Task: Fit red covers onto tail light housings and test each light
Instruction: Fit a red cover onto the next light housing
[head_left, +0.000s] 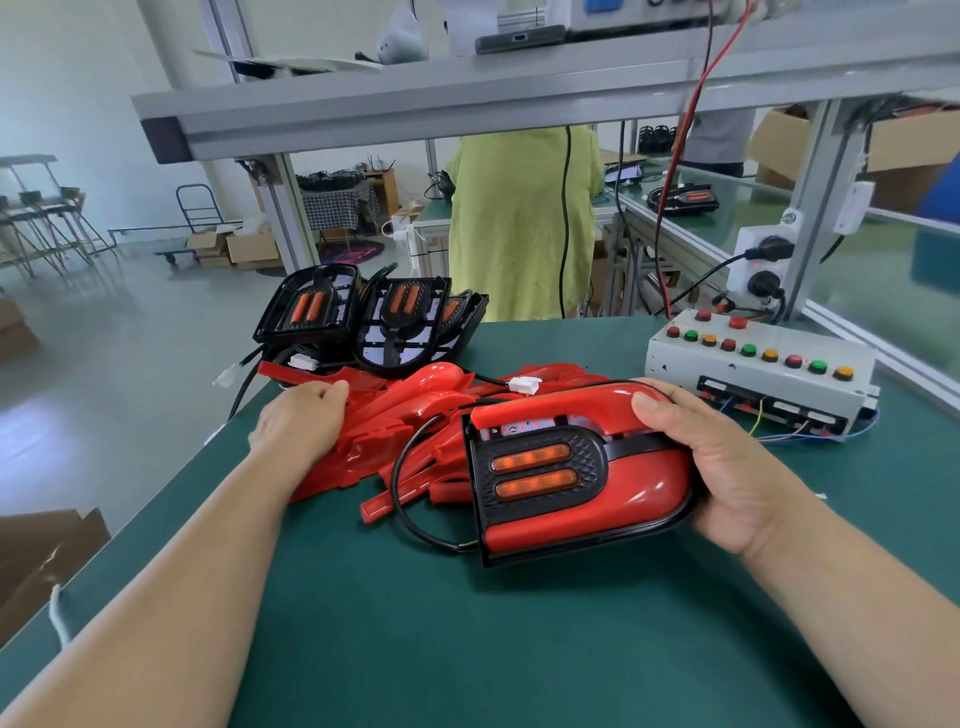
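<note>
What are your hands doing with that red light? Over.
Right hand grips covered tail light. Left hand on loose red covers. Nothing in the way.

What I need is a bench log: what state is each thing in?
tail light: red cover fitted, amber strips seem lit.
right hand: grips the tail light's rounded end.
left hand: rests on the red covers.
red covers: loose, piled.
bare housings: uncovered, leaning together at the far edge.
test box: wires plugged in.
</note>
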